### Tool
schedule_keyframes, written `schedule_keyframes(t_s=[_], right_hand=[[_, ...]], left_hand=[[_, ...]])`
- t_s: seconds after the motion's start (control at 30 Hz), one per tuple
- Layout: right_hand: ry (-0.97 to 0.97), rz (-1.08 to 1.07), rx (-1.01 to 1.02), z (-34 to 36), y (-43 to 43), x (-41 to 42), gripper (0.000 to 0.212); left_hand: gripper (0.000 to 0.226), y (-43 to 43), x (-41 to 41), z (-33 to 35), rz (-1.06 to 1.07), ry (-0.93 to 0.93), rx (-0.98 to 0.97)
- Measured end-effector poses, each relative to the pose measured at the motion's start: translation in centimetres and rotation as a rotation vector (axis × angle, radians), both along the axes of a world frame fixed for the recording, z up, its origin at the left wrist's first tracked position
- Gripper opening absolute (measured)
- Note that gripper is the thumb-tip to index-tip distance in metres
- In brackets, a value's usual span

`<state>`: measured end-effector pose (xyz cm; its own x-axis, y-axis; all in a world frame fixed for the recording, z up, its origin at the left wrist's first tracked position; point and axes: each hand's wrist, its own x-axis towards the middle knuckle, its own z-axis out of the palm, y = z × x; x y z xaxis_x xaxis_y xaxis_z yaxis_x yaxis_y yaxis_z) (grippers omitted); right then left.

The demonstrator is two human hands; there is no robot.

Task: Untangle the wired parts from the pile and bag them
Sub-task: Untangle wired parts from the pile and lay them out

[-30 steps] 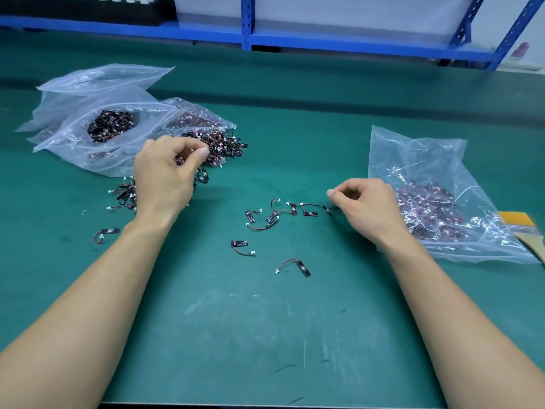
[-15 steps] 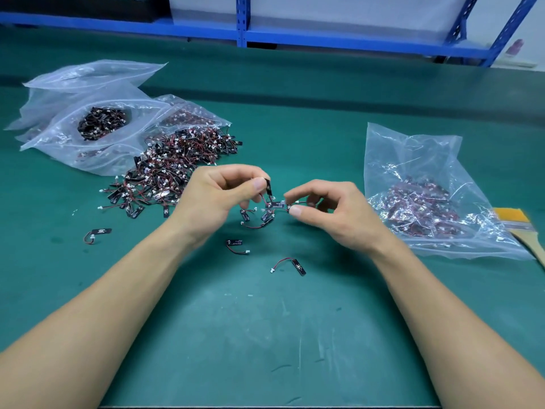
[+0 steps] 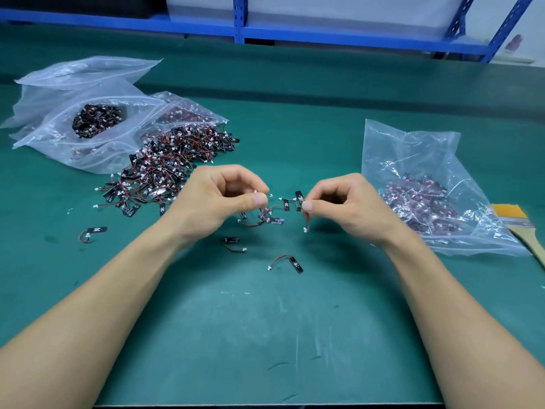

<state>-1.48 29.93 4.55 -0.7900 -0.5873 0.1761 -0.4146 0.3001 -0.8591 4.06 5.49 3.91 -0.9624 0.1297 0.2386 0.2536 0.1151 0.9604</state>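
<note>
A green work mat (image 3: 265,335) filled the head view. On its left lay several clear zip bags (image 3: 97,125), one showing dark parts inside. On its right lay another clear plastic bag (image 3: 418,160) partly filled with bagged parts, with a paintbrush (image 3: 519,222) just beside it. A pile of wired parts (image 3: 165,169), small black boards with thin red leads and white plugs, spread out from the left bags.

Both forearms reached to the middle of the mat. The left hand (image 3: 212,202) was curled, its thumb and forefinger pinching a lead that ran to a small knot of parts (image 3: 267,216); that knot hung or rested between the two hands. The right hand (image 3: 345,205) pinched one wired part (image 3: 306,222) by its board, the lead and plug dangling below the fingers. Three loose single parts (image 3: 233,243) lay on the mat nearby.

The risk looked to be in the pulling. If the dangling lead was snagged in the knot, drawing the hands apart could strain the thin wire at its board or plug. It could also drag the whole knot along. A slipped pinch would drop the part among the loose ones.
</note>
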Motion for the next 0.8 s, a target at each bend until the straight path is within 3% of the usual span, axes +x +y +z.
schedule_keyframes(t_s=[0.1,0.3,0.4,0.5,0.7,0.8], right_hand=[[0.035,0.010,0.203,0.0,0.9,-0.3,0.023],[0.013,0.072,0.498,-0.2,1.3,-0.3,0.030],[0.046,0.044,0.543,-0.2,1.2,-0.3,0.039],[0.094,0.018,0.451,-0.1,1.1,-0.2,0.044],[0.209,0.176,0.449,-0.5,-1.1,1.6,0.023],[0.217,0.221,0.475,-0.8,-1.6,1.7,0.019]], left_hand=[[0.015,-0.5,0.0,-0.4,-0.124,-0.032,-0.213],[0.029,-0.1,-0.1,-1.6,-0.292,-0.177,-0.396],[0.035,0.2,-0.1,-1.8,-0.239,-0.038,-0.516],[0.036,0.1,-0.2,-1.4,-0.115,0.123,-0.530],[0.012,-1.5,-0.6,-1.2,0.102,0.265,-0.611],[0.013,-2.4,-0.7,-1.1,0.168,0.267,-0.698]])
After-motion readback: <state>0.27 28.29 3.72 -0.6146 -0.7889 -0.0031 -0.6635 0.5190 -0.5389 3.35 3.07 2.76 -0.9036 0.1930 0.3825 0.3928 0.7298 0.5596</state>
